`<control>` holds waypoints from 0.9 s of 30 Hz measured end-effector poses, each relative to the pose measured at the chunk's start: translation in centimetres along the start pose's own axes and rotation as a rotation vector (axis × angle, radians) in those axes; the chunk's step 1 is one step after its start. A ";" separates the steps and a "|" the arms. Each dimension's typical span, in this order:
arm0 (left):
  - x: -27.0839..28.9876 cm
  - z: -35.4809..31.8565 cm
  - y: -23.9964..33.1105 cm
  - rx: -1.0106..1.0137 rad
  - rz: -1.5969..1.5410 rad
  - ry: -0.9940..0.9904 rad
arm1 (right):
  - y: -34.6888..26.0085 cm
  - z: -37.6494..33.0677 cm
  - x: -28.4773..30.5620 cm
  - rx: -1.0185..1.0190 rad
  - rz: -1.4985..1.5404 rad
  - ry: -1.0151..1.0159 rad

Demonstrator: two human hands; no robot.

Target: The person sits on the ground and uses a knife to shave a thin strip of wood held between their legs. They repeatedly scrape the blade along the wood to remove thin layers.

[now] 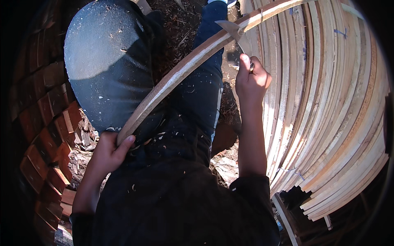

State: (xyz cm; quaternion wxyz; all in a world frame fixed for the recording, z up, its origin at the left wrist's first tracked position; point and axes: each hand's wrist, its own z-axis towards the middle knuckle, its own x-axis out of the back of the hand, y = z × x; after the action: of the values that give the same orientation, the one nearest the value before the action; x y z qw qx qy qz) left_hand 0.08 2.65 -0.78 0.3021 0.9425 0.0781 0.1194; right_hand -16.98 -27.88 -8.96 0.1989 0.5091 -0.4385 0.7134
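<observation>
A long wooden strip point(180, 71) slants across my lap, its near end low on the left and its far end running out at the top right. My left hand point(110, 151) is closed round the near end, with the thumb along it. In my right hand point(252, 80) is a billhook-like knife point(242, 39) with a broad blade and a pointed, hooked tip. The fingers wrap its handle, which is mostly hidden. The blade lies across the strip's upper part, its tip showing beyond the strip's far side.
Many long pale wooden strips point(328, 102) lie side by side in a large pile on the right. Stacked reddish-brown wood pieces point(41, 160) stand on the left. Wood shavings point(184, 24) cover the ground and fleck my dark trousers point(106, 61).
</observation>
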 end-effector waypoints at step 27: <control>0.1 -0.2 -0.3 0.062 -0.054 -0.003 | -2.2 -3.3 0.2 -0.070 0.588 0.114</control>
State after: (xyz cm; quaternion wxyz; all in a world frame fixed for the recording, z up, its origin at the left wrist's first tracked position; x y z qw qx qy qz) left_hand 0.05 3.06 -0.79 0.2761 0.9492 0.1066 0.1072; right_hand -17.29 -23.99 -8.14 0.0254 0.3123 -0.5798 0.7521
